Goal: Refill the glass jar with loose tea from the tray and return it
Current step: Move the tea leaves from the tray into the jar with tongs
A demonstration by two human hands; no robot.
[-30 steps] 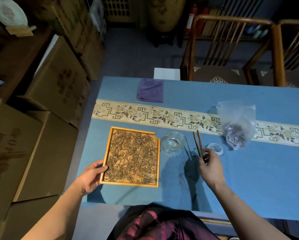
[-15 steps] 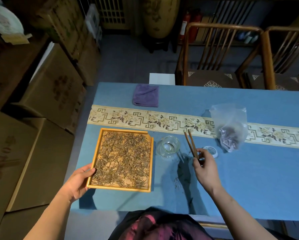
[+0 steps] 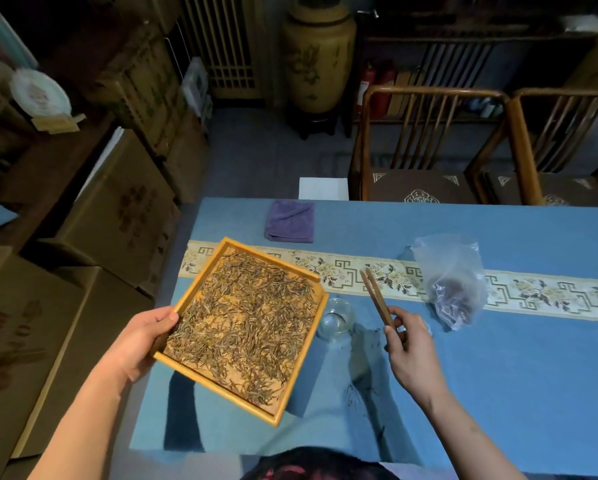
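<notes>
- The left hand (image 3: 141, 344) grips the left edge of the wooden tray (image 3: 200, 289), thumb on the rim and fingers beneath, holding it raised above the blue table (image 3: 498, 375) and turned at an angle.
- Loose tea (image 3: 245, 323) lies spread across the tray.
- The glass jar (image 3: 336, 320) stands open on the table, just beside the tray's right edge.
- The right hand (image 3: 411, 355) pinches wooden tongs (image 3: 375, 294), tips pointing away and nearly together.
</notes>
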